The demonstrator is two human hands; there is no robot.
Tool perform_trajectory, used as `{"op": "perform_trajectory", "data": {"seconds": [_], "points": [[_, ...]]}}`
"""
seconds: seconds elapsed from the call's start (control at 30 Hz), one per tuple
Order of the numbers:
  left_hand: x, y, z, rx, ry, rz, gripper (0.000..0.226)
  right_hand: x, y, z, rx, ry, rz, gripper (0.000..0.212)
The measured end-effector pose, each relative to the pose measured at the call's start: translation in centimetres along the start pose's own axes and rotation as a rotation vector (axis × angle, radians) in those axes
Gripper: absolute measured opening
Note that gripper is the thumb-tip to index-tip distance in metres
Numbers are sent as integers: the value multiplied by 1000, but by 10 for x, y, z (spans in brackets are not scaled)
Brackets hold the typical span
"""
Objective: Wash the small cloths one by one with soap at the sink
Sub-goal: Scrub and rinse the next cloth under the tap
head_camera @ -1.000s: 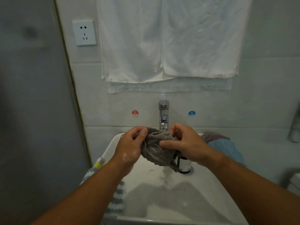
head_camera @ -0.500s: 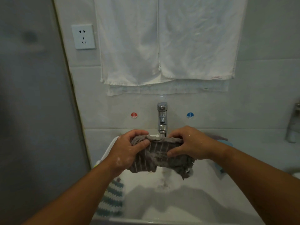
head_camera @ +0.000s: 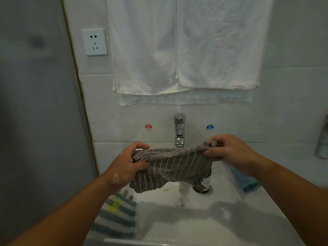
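Your grey striped cloth (head_camera: pixel 174 167) hangs spread out just in front of and below the faucet (head_camera: pixel 179 130), over the sink (head_camera: pixel 195 219). Your left hand (head_camera: pixel 129 166) has its fingers curled tight round the cloth's left end. Your right hand (head_camera: pixel 232 153) pinches the right top corner between thumb and fingertips.

A second ago the cloth was a bunched wad between hands that almost touched. Since then you have drawn them apart and opened it until the stripes show. I judge the rubbing of that patch is done and you are checking the cloth or looking for the next part to scrub. White suds sit on your left wrist, and I cannot make out any water running from the faucet, so a rinse likely remains.

Below and right of the faucet a dark bottle (head_camera: pixel 204 187) stands in the basin, half hidden by the cloth's hanging corner, and a swing could tip it. A blue cloth (head_camera: pixel 246 181) lies further right of the faucet. A knitted striped cloth (head_camera: pixel 115 215) drapes the rim down to its left, and both probably await their turn. White towels (head_camera: pixel 186 47) hang above the faucet.
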State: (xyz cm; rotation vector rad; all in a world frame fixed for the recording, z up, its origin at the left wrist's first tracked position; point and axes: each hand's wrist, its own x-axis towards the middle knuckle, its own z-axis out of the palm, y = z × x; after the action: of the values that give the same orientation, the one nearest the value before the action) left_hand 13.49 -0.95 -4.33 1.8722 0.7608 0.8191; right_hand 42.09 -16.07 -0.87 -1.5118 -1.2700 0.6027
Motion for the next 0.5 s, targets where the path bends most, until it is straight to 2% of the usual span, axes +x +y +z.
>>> {"op": "perform_trajectory", "data": {"seconds": [0.1, 0.2, 0.37, 0.5], "points": [[2, -3, 5, -25, 140, 40, 20, -2, 6, 9, 245, 33, 67, 11], [4, -3, 13, 6, 288, 69, 9, -2, 13, 25, 357, 134, 97, 14], [0, 5, 30, 50, 477, 36, 27, -2, 20, 47, 131, 402, 26, 19], [2, 5, 38, 58, 545, 0, 37, -8, 14, 54, -144, 545, -28, 35]]}}
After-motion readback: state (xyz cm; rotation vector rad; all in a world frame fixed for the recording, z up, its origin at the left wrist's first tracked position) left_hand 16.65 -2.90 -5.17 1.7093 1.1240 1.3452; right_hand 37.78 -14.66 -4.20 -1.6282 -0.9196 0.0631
